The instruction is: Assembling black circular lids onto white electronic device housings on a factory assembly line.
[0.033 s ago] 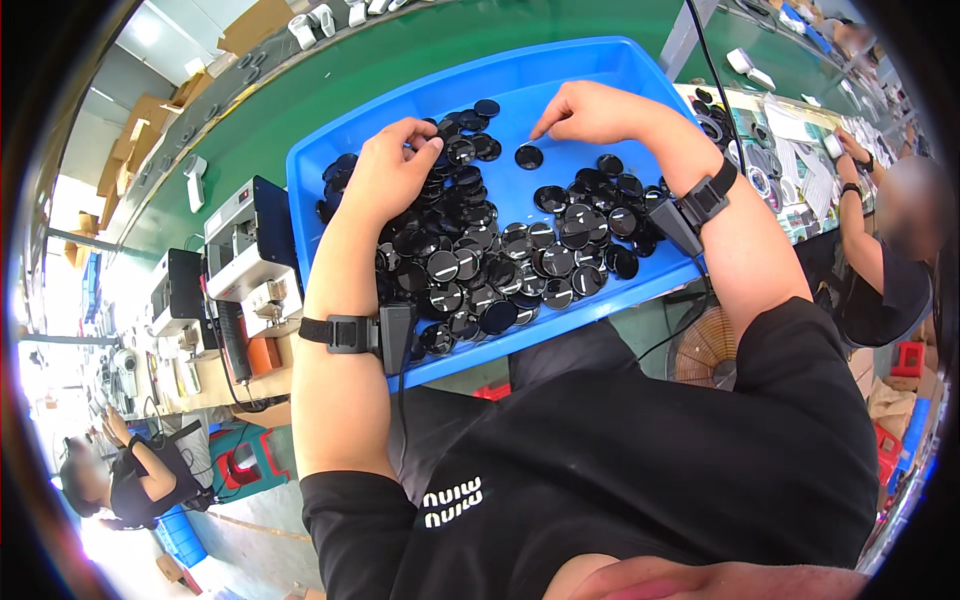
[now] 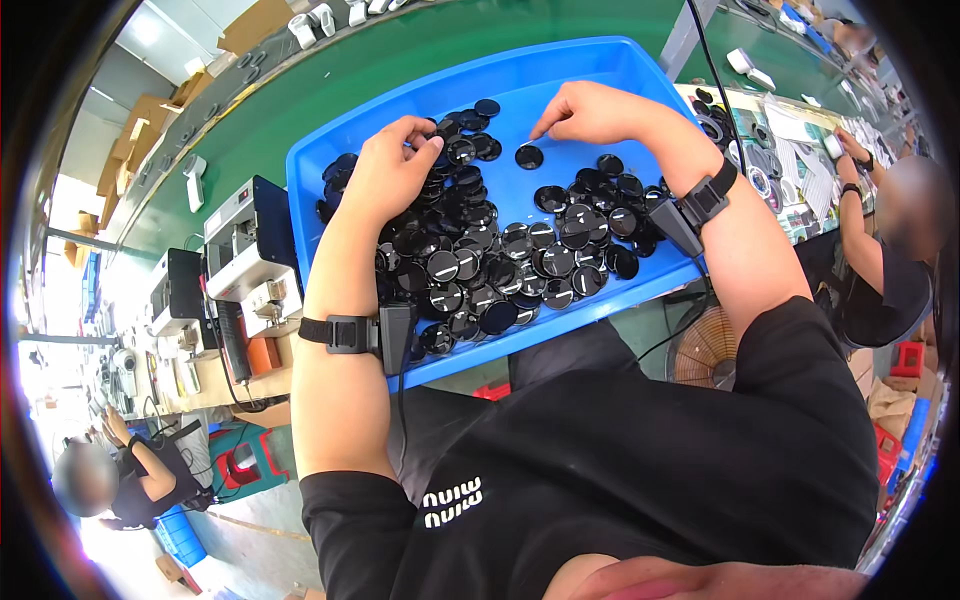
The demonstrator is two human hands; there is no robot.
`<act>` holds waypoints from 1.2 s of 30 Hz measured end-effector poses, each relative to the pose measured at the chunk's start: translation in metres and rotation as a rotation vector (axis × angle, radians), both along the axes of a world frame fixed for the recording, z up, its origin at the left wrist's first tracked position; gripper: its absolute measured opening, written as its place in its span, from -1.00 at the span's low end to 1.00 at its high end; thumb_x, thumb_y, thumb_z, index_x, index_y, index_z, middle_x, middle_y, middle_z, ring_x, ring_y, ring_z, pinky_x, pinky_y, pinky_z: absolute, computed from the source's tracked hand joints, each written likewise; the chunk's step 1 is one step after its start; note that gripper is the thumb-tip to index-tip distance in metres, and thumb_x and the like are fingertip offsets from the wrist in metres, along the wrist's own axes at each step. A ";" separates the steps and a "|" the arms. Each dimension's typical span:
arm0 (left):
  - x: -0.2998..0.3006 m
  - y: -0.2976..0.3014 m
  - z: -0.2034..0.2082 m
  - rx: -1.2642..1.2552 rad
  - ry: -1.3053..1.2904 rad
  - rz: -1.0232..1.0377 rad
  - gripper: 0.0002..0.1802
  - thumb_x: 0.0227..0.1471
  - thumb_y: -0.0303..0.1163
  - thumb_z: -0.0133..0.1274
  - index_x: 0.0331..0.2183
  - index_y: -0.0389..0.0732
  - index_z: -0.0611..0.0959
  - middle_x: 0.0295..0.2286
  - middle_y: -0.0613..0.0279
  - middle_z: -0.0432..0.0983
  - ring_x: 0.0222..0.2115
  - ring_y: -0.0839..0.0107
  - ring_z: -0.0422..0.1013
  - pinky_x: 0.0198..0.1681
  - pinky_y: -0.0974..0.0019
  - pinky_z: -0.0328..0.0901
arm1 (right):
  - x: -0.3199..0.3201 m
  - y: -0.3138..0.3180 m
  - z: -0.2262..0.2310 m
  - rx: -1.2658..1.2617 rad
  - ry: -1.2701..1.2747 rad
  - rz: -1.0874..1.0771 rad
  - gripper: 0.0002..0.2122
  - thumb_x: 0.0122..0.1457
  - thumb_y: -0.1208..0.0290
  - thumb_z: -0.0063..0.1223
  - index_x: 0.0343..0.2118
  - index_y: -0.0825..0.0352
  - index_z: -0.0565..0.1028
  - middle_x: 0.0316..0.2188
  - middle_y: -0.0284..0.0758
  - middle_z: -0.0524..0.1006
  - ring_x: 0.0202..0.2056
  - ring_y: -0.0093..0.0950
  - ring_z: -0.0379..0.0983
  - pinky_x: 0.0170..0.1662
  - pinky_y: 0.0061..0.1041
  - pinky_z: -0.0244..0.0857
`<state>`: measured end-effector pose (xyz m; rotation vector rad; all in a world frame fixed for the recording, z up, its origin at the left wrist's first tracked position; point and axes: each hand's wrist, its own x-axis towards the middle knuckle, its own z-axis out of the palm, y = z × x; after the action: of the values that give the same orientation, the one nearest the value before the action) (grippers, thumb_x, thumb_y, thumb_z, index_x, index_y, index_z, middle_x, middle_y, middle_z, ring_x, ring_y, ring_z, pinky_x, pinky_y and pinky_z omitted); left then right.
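Note:
A blue plastic tub (image 2: 610,62) holds a large heap of round, glossy black discs (image 2: 500,265), many with a short white mark. At the heap's far left, my left hand (image 2: 395,170) is closed, thumb and fingers bent toward each other around the dark edge of a disc. My right hand (image 2: 585,112) is over the far middle of the tub, index finger reaching down and the other fingers curled in. Something small and pale shows at its fingertip, too small to name. Just below that fingertip lies a single black disc (image 2: 529,157), apart from the heap.
Behind the tub runs a green work surface (image 2: 500,22). White-and-black bench machines (image 2: 240,235) stand at the left. A black cable (image 2: 715,70) hangs at the right. One co-worker (image 2: 880,250) sits at the right, another (image 2: 150,470) at the lower left. A round fan (image 2: 703,345) stands below the tub.

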<state>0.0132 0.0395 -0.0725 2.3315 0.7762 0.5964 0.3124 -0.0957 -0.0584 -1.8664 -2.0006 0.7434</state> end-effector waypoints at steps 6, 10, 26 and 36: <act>-0.001 -0.003 0.005 -0.076 -0.024 0.019 -0.59 0.22 -0.32 0.24 0.04 -0.31 0.63 -0.36 0.28 0.54 -0.47 0.53 0.39 -0.32 0.33 0.35 | -0.002 0.000 0.001 -0.020 -0.062 -0.009 -0.67 0.16 0.43 0.13 -0.02 0.20 0.74 -0.15 -0.21 0.75 -0.17 -0.34 0.66 -0.03 -0.35 0.49; -0.001 -0.004 0.007 -0.095 -0.036 0.008 -0.60 0.22 -0.33 0.24 0.04 -0.30 0.63 -0.36 0.30 0.54 -0.50 0.56 0.37 -0.36 0.36 0.34 | -0.003 0.000 0.002 -0.018 -0.070 -0.003 -0.68 0.19 0.45 0.15 0.00 0.19 0.73 -0.15 -0.20 0.75 -0.19 -0.35 0.65 -0.03 -0.37 0.47; -0.001 0.000 0.003 -0.070 0.010 -0.054 -0.57 0.23 -0.25 0.23 0.02 -0.33 0.64 -0.35 0.16 0.66 -0.41 0.35 0.57 -0.21 0.27 0.45 | -0.017 -0.007 0.016 -0.056 -0.152 -0.047 -0.68 0.17 0.41 0.14 -0.03 0.16 0.74 -0.13 -0.16 0.74 -0.17 -0.27 0.66 -0.04 -0.31 0.50; 0.000 -0.001 0.003 -0.098 0.034 -0.084 -0.61 0.25 -0.31 0.20 0.04 -0.30 0.64 -0.36 0.28 0.59 -0.45 0.52 0.47 -0.32 0.35 0.39 | -0.021 -0.016 0.024 -0.090 -0.260 -0.066 -0.69 0.13 0.42 0.17 -0.06 0.19 0.75 -0.22 -0.10 0.73 -0.22 -0.19 0.66 -0.10 -0.26 0.51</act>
<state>0.0132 0.0381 -0.0691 2.2774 0.7027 0.4730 0.2914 -0.1113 -0.0344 -2.1674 -2.0753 0.6090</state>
